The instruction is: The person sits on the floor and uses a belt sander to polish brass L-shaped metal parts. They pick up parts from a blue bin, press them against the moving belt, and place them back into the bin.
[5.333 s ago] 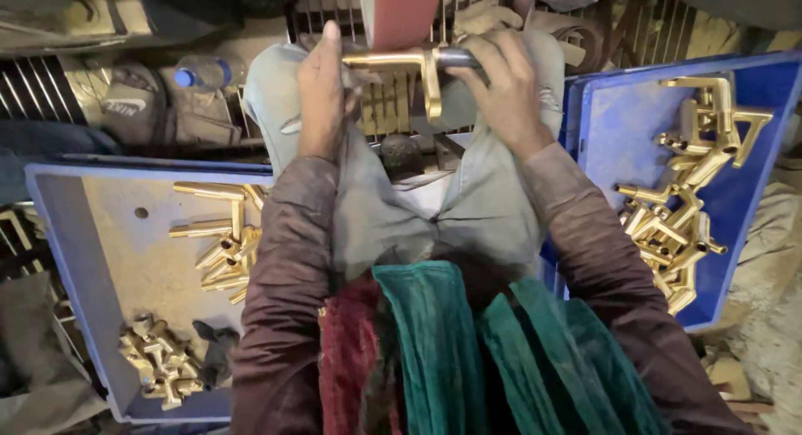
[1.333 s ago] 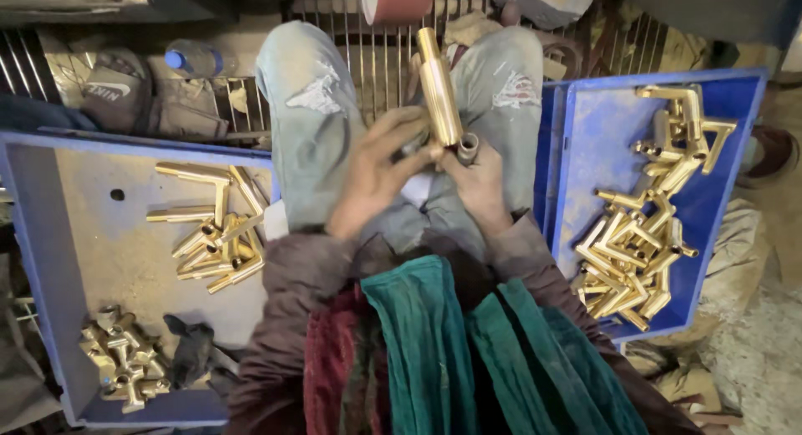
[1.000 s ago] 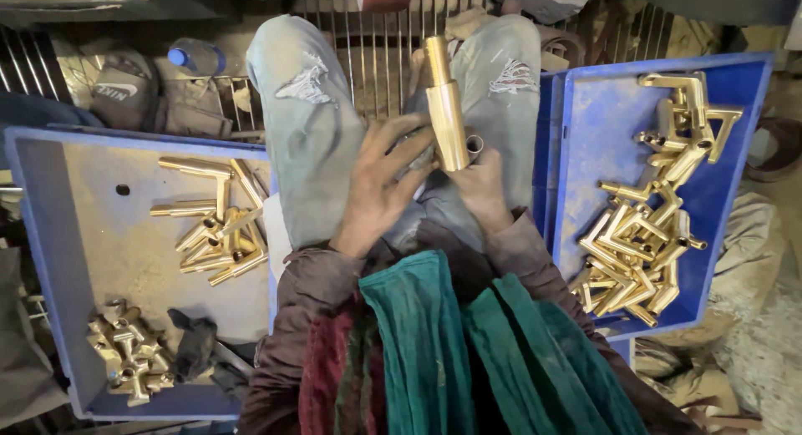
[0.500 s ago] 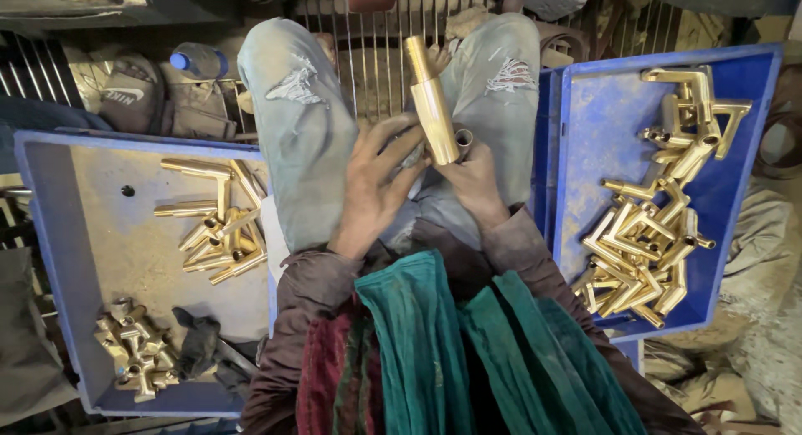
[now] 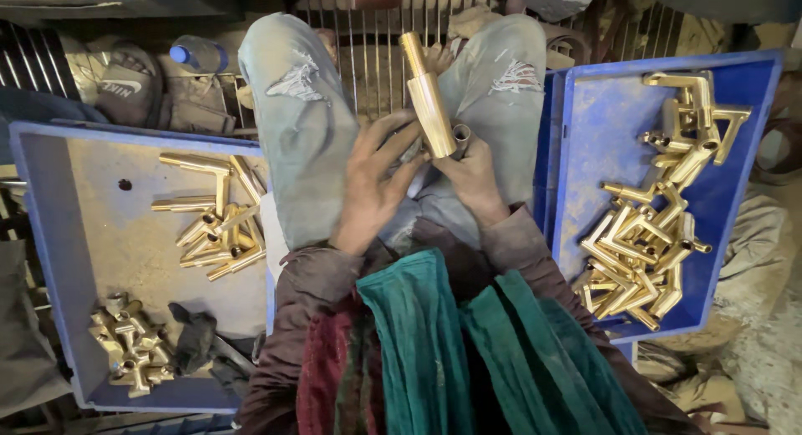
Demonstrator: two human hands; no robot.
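Out beyond the left fingers, a large blue plastic tray (image 5: 50, 260) is seen holding loose brass L-shaped tubes (image 5: 213, 226) and, nearer its close corner, a cluster of stubby brass cross-shaped fittings (image 5: 125, 351) beside a dark crumpled rag (image 5: 196, 339).

The left hand (image 5: 368, 193) is spread — fingers long and loosely open, the fingertips (image 5: 401, 134) laid against the lower side of a polished brass cylindrical tube fitting (image 5: 428, 101). Nothing is clasped by it; the piece is only steadied.

The fitting is held upright over the lap, tilted a little leftward, its narrower neck pointing away from the fingers. Its base is gripped by the right hand (image 5: 472, 176), whose fingers are curled closed around a short side stub (image 5: 459, 139) with an open round mouth.

The piece is judged to be solid metal — stiff, fairly heavy for its bulk, and slick where polished. A grip at the stub junction, where the shape gives purchase, would likely be surest; the smooth barrel could slide through bare fingers.

Beyond the right fingers, a second blue plastic tray (image 5: 585, 151) is heaped with brass elbow pipes (image 5: 652, 235).
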